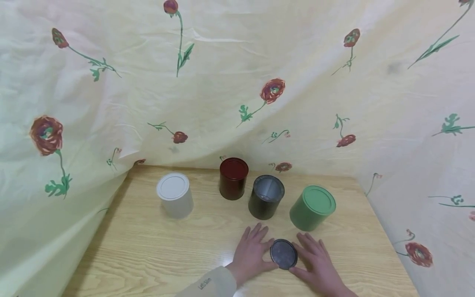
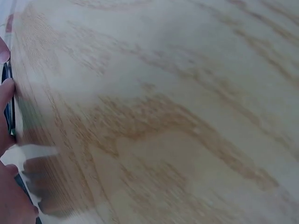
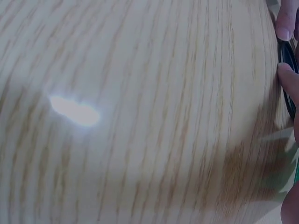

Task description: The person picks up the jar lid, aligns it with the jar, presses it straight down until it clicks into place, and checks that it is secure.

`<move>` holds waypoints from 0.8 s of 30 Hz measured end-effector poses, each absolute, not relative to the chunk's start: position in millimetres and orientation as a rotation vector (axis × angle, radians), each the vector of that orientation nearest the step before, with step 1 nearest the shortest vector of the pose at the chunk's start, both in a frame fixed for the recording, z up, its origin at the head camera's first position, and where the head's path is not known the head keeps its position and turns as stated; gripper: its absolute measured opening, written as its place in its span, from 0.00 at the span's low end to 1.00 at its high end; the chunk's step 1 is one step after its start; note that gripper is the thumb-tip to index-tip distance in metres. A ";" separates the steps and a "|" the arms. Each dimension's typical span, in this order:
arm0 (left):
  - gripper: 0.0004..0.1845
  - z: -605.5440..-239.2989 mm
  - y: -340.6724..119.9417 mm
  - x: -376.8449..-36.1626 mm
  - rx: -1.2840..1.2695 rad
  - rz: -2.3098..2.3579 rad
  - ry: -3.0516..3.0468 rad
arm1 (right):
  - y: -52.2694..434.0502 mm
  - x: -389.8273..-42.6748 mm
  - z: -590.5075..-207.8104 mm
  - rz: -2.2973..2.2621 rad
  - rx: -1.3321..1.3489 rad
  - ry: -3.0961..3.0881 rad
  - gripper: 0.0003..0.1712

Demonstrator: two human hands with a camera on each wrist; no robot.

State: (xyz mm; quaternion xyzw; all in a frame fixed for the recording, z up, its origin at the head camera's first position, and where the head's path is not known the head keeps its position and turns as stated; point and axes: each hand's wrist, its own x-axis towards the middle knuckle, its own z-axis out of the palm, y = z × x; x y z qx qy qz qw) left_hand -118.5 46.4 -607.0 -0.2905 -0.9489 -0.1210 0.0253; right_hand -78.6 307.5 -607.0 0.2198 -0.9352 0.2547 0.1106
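A round black lid (image 1: 283,253) lies flat on the wooden table (image 1: 148,247) near its front edge. My left hand (image 1: 251,249) rests flat on the table to the lid's left, thumb against its rim. My right hand (image 1: 315,259) lies flat on the lid's right side, fingers straight and touching its edge. Just behind the lid stands an open black can (image 1: 266,198) with a grey inside. In the left wrist view, fingertips (image 2: 5,88) touch the lid's dark edge (image 2: 7,109). The right wrist view shows fingertips (image 3: 287,77) against the lid (image 3: 286,51).
A green can (image 1: 312,207) with its lid on stands right of the black can, a dark red can (image 1: 233,178) behind it, and a white lidded can (image 1: 175,194) to the left. A flowered cloth (image 1: 237,82) drapes behind and along both table sides.
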 end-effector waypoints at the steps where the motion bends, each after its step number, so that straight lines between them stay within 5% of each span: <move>1: 0.40 -606.4 46.0 -118.3 -0.902 -0.375 -2.929 | 306.8 -78.9 -606.8 0.766 0.651 -2.739 0.41; 24: 0.40 -587.8 24.8 -113.6 -0.938 -0.379 -2.877 | 292.2 -78.0 -596.6 0.849 0.690 -2.698 0.42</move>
